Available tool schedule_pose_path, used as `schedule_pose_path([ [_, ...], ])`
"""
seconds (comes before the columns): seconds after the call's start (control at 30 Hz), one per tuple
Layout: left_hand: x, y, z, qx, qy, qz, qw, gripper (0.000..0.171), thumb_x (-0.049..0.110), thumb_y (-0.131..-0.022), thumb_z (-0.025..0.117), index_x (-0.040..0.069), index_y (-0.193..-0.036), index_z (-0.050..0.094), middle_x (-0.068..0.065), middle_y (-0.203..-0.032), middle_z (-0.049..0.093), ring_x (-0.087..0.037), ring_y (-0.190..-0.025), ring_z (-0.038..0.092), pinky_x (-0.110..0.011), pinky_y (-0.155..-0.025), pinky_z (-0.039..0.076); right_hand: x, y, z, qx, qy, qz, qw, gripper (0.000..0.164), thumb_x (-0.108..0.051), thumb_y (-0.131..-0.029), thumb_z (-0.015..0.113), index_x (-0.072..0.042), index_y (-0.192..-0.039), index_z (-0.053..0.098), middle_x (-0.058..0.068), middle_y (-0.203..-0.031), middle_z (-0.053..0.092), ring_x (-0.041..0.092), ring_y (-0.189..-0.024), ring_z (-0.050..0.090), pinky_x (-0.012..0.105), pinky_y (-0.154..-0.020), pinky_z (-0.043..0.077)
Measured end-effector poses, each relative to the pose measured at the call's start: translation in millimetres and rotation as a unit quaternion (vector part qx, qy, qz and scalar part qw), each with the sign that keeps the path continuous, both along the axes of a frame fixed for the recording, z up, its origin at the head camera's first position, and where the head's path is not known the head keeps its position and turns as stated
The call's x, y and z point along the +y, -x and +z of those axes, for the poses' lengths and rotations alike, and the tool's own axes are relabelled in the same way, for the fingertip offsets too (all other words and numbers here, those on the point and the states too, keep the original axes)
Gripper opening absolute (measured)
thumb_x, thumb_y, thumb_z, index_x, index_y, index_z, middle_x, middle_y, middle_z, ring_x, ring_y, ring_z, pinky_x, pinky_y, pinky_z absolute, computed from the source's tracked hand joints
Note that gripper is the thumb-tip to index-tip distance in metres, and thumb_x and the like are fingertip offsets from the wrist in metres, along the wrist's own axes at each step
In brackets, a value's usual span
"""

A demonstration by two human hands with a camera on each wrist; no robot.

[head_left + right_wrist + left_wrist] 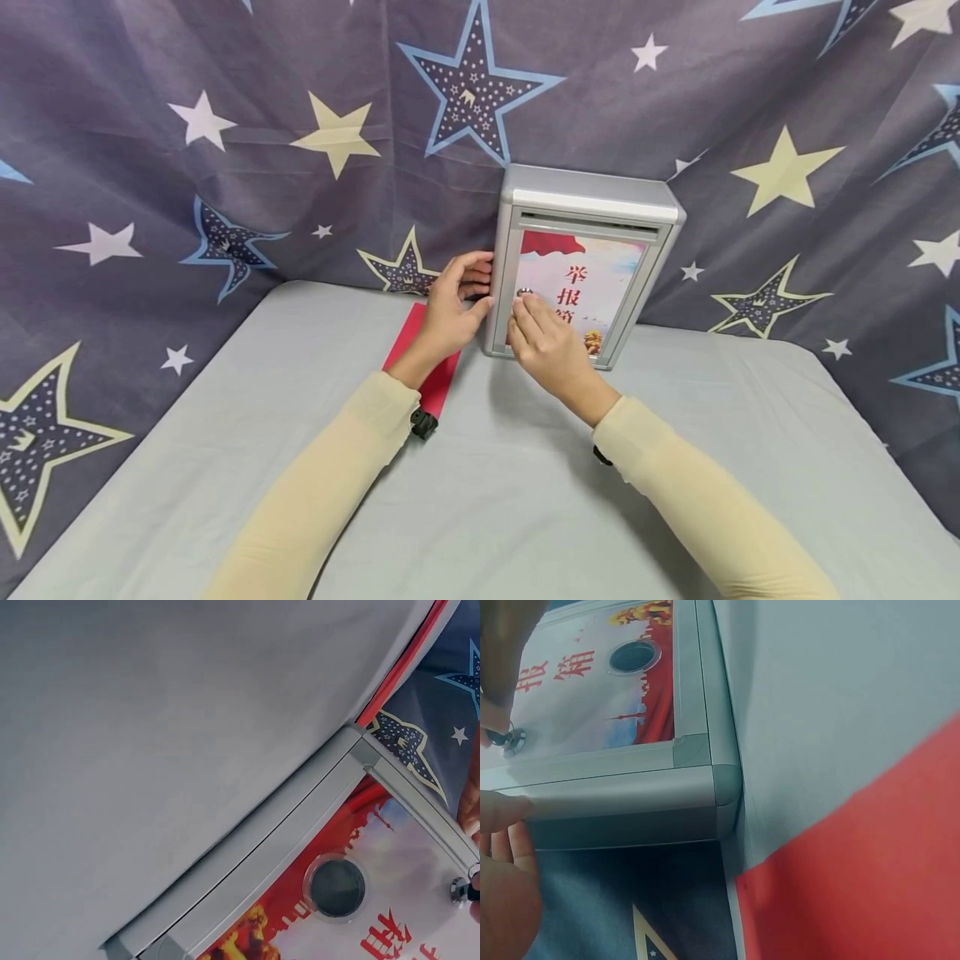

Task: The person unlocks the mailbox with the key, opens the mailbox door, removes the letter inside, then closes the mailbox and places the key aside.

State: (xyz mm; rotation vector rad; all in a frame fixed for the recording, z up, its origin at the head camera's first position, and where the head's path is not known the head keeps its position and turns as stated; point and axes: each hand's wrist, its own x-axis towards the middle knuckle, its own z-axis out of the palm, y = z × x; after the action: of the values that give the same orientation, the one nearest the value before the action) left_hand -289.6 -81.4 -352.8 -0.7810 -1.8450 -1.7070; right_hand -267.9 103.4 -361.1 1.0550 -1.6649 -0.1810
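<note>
A silver metal box (585, 188) with a slot near its top and a printed front panel (611, 275) stands at the back of the table. My right hand (551, 346) is at the left part of that panel, pinching a dark-headed key (496, 738) at a round chrome lock (514, 742). In the right wrist view, the lock (458, 891) and the key's dark head are at the right edge. My left hand (453, 308) touches the box's left side, fingers bent slightly, thumb on the front edge. Part of the key is hidden by my fingers.
A flat red strip (442, 383), like paper, lies on the pale table cover (510, 500) beneath my left wrist. Behind the box hangs a dark star-patterned cloth (262, 67). A round dark window (337, 888) is low on the panel.
</note>
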Motion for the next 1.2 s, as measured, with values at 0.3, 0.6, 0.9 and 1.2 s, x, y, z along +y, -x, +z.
schedule_pose_path([
  [0.3, -0.7, -12.3, 9.7, 0.007, 0.006, 0.000, 1.0000, 0.056, -0.030, -0.080, 0.062, -0.012, -0.133, 0.054, -0.029, -0.119, 0.055, -0.041, -0.106, 0.059, -0.058, -0.092, 0.054, -4.1, -3.0, 0.6, -0.052, 0.048, 0.006, 0.997, 0.012, 0.005, -0.095, 0.061, 0.011, -0.096, 0.072, 0.024, -0.103, 0.074, 0.037, -0.098, 0.072, 0.042, -0.096, 0.058],
  [0.6, -1.1, -12.7, 9.8, 0.010, 0.007, -0.002, 0.9999, 0.056, -0.030, -0.080, 0.062, -0.012, -0.133, 0.054, -0.029, -0.119, 0.055, -0.042, -0.106, 0.059, -0.059, -0.092, 0.055, -12.3, -4.5, -7.5, -0.066, 0.102, 0.009, 0.993, 0.008, 0.008, -0.091, 0.064, 0.011, -0.093, 0.072, 0.025, -0.102, 0.073, 0.040, -0.098, 0.070, 0.046, -0.093, 0.059],
  [0.9, -2.5, 3.1, -2.9, 0.009, 0.009, 0.002, 0.9999, 0.060, -0.028, -0.081, 0.065, -0.005, -0.135, 0.055, -0.023, -0.120, 0.057, -0.035, -0.106, 0.061, -0.051, -0.092, 0.057, -11.6, -7.2, -1.7, -0.069, 0.081, 0.007, 0.994, 0.008, 0.008, -0.091, 0.062, 0.011, -0.091, 0.070, 0.026, -0.101, 0.073, 0.040, -0.097, 0.070, 0.044, -0.093, 0.059],
  [1.2, -2.5, 13.4, -11.6, 0.003, 0.011, 0.005, 0.9999, 0.062, -0.026, -0.081, 0.066, -0.001, -0.137, 0.056, -0.019, -0.122, 0.058, -0.030, -0.107, 0.061, -0.044, -0.093, 0.058, -18.7, -13.9, 0.6, -0.149, 0.159, -0.014, 0.976, 0.008, 0.010, -0.090, 0.065, 0.007, -0.092, 0.072, 0.020, -0.100, 0.074, 0.034, -0.096, 0.071, 0.041, -0.092, 0.060],
])
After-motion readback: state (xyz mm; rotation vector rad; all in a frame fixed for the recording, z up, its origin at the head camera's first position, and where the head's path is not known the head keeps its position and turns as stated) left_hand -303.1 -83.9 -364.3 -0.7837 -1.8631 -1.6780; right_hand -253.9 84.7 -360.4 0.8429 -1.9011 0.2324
